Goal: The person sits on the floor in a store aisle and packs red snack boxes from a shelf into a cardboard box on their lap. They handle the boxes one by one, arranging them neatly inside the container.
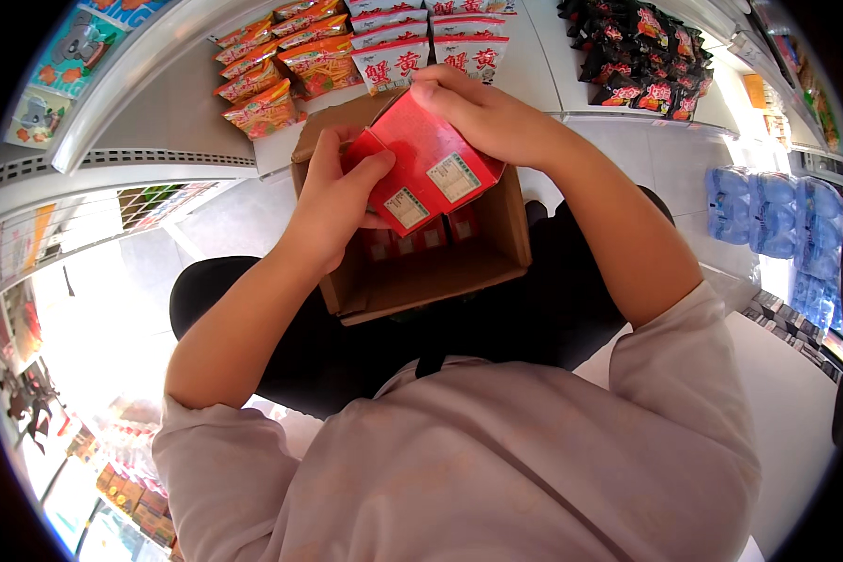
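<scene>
Two red boxes are held side by side above an open cardboard carton. My left hand [337, 190] grips the left red box [406, 211] at its left edge, thumb on top. My right hand [478, 112] holds the right red box [439, 144] by its upper corner. Both boxes touch or nearly touch, and each bears a pale printed panel. Below them, the cardboard carton [435, 288] stands between the knees, with several more red boxes [432, 235] inside at its far side. The undersides of the held boxes are hidden.
Ahead, a white shelf [527, 63] carries orange snack bags [319, 63], white-and-red snack bags [393, 63] and black snack bags [646, 63]. Blue-tinted bottle packs [773, 211] stand at the right. A wire-fronted shelf [112, 218] is at the left, and a white surface [780, 393] lies at the lower right.
</scene>
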The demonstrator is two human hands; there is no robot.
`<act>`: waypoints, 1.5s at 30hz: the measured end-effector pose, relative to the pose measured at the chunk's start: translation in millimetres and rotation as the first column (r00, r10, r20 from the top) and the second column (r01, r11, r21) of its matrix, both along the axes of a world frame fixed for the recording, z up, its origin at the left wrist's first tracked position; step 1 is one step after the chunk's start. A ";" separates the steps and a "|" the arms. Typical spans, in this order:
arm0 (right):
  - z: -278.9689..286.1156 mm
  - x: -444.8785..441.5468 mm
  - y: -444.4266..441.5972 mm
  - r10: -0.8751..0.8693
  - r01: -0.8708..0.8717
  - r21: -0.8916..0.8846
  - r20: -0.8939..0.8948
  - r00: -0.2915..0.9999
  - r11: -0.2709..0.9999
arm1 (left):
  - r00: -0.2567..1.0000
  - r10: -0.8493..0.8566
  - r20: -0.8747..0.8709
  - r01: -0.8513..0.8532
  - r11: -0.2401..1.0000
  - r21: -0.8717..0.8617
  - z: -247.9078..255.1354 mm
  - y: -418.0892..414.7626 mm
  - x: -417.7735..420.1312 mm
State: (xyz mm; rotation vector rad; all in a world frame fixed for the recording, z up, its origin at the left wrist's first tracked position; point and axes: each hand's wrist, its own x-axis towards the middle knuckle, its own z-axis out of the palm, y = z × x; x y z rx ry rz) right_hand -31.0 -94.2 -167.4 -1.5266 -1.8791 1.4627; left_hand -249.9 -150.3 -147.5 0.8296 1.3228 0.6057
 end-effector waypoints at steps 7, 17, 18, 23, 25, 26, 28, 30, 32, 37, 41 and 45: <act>-17.7 -4.8 -21.6 0.111 -0.067 -0.369 0.098 0.989 0.927 | 0.970 -0.220 -0.104 0.205 0.968 -0.143 -35.9 -3.2 -6.0; -21.6 -23.5 -37.9 0.086 -0.098 0.030 0.272 0.958 0.995 | 0.999 -0.043 -0.022 0.035 0.955 -0.295 -59.2 4.0 2.9; -24.2 -25.2 -46.1 0.046 -0.089 0.151 0.269 0.962 0.985 | 0.999 -0.027 -0.031 0.016 0.954 -0.301 -59.6 2.2 4.2; -16.9 -36.2 -60.3 0.033 -0.066 0.100 0.303 0.952 0.993 | 0.997 0.029 -0.074 -0.055 0.923 -0.380 -81.7 -9.8 7.6; -24.9 -33.2 -60.3 0.091 -0.120 0.069 0.325 0.941 0.990 | 1.000 0.002 -0.025 -0.012 0.901 -0.434 -85.9 -15.3 9.1; -32.0 -30.2 -60.2 0.121 -0.162 0.098 0.333 0.935 0.982 | 0.999 0.007 -0.034 -0.021 0.897 -0.442 -90.0 -17.8 11.5; -53.5 -24.6 -54.8 0.185 -0.252 0.158 0.349 0.919 0.955 | 0.998 0.023 -0.055 -0.045 0.891 -0.452 -101.4 -19.2 15.3; -78.5 -24.8 -43.8 0.187 -0.218 0.033 0.399 0.898 0.975 | 0.994 0.005 -0.112 -0.054 0.899 -0.435 -123.1 -16.2 21.4; -100.7 -31.6 -40.0 0.135 -0.125 -0.052 0.426 0.895 0.991 | 0.991 0.008 -0.131 -0.058 0.922 -0.382 -140.5 -11.0 26.5; -146.3 -56.1 -54.4 -0.258 0.263 0.049 0.418 0.871 0.964 | 0.990 0.065 -0.122 -0.094 0.965 -0.244 -215.5 13.4 22.1; -128.2 -41.3 -48.0 -0.262 0.345 -0.212 0.341 0.903 0.914 | 0.998 0.049 -0.033 -0.057 0.933 -0.355 -236.6 40.1 31.7; -173.9 -35.9 -43.7 -0.374 0.468 -0.191 0.380 0.846 0.863 | 0.993 0.023 -0.120 -0.034 0.995 -0.090 -283.1 34.8 38.1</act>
